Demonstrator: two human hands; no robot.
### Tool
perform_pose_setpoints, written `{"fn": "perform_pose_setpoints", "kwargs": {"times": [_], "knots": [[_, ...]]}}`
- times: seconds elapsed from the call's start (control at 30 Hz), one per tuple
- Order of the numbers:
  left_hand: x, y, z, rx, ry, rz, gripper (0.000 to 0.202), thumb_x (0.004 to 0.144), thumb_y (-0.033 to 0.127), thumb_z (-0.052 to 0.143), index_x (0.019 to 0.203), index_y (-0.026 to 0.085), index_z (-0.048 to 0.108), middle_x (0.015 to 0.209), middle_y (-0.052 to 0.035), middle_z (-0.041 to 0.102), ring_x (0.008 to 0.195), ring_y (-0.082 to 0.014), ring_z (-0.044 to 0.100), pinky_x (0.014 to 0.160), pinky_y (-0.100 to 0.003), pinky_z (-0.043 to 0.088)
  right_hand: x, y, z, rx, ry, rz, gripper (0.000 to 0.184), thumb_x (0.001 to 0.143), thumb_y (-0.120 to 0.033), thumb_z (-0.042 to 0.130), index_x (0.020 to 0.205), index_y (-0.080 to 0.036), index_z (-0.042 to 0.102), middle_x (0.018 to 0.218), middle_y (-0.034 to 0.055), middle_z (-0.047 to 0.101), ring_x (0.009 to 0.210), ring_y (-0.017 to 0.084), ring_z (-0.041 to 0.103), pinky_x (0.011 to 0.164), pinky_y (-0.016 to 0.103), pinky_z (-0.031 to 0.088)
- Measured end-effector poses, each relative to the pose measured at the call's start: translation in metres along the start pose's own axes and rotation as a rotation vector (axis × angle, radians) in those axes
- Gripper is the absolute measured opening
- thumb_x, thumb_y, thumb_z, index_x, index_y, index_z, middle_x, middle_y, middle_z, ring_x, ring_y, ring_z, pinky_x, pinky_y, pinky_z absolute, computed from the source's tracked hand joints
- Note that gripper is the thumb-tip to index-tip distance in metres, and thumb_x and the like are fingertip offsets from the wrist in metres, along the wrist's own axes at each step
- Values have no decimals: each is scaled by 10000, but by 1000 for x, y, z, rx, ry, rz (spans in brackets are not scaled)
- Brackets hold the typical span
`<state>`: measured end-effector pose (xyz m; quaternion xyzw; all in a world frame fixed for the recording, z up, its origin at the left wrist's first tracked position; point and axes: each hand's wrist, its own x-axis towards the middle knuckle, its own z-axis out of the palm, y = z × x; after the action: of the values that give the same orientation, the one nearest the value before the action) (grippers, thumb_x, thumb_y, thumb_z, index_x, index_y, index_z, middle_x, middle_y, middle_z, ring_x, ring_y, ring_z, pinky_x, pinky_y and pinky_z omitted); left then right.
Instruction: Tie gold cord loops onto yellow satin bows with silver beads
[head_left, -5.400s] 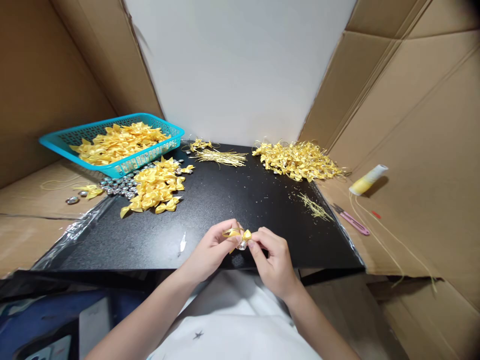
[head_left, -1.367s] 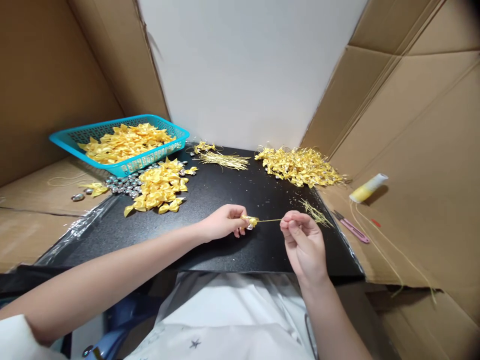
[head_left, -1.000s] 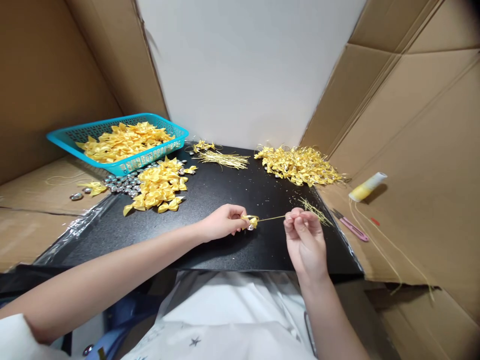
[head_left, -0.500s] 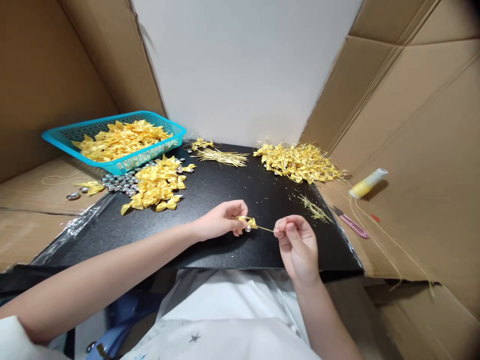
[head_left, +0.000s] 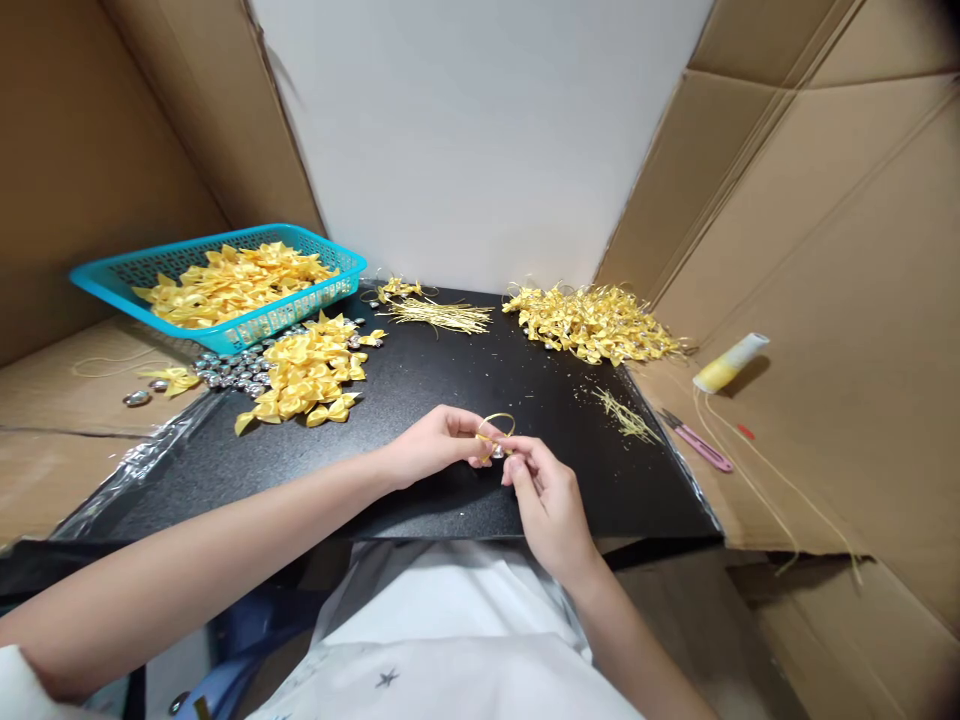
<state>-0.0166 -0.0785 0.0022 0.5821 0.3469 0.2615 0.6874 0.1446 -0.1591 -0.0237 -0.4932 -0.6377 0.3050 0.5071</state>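
Slackened since the pull, the cord (head_left: 498,415) is being looped as the right hand (head_left: 551,500), fingers pinched on it, is being brought to the left hand (head_left: 435,450), where the bow (head_left: 487,441) is being gripped, well right of the basket (head_left: 300,311).

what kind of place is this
Probably a small craft piecework bench walled with cardboard: heaps of yellow bows, a basket of more, snips, left hand and right hand pinching one bow.

Black board (head_left: 420,400): loose yellow bows (head_left: 307,375), gold cords (head_left: 442,315), finished pile (head_left: 592,325).
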Motion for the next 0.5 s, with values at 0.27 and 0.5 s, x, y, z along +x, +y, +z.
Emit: {"fn": "perform_pose_setpoints", "kwargs": {"times": [0.27, 0.5], "knots": [[0, -3, 0, -53, 39, 17, 230, 642, 184, 790, 853, 107, 739, 753, -40, 740, 681, -119, 645, 674, -219, 491, -2, 2, 4, -18, 61, 59, 24, 894, -192, 482, 912, -207, 484, 697, -17, 617, 635, 124, 612, 613, 214, 466], [-3, 4, 4, -10, 52, 74, 151, 690, 192, 734, 817, 112, 751, 656, -13, 713, 610, -94, 609, 632, -198, 482, -3, 0, 2, -44, 58, 40, 52, 889, -218, 499, 840, -201, 504, 677, -15, 599, 573, 112, 576, 557, 205, 431]]}}
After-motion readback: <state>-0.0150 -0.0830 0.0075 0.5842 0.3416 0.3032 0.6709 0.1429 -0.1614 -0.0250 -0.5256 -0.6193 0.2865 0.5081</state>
